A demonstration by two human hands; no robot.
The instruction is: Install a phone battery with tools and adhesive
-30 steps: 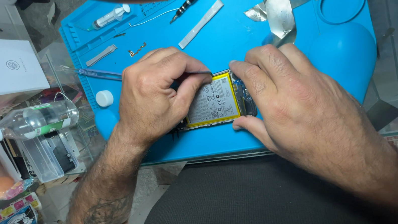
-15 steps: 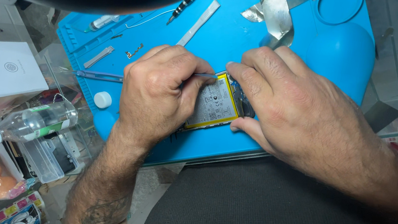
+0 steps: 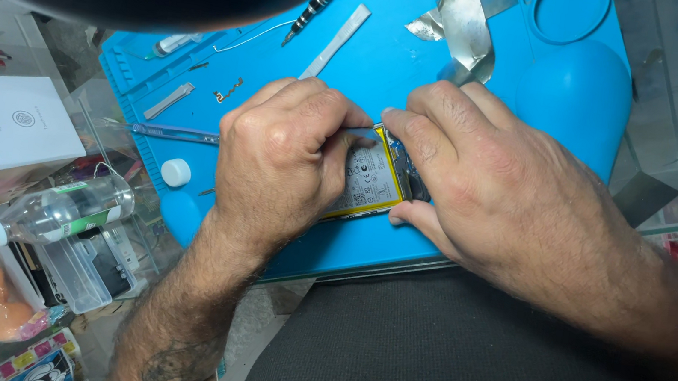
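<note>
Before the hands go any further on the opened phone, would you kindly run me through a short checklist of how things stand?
1. Phone lies flat on the blue mat: ok.
2. Right hand steadies the phone, fingers at its top edge and thumb at its lower edge: ok.
3. Left hand is on the phone's left side, fingers pinched near its top edge; whether it holds a tool: cannot tell.
4. Battery with yellow border is exposed and looks undamaged where visible: ok.
5. Screwdriver and white cap lie apart from the hands: ok.
6. View of the work: not ok, the hands cover most of the phone.
</note>
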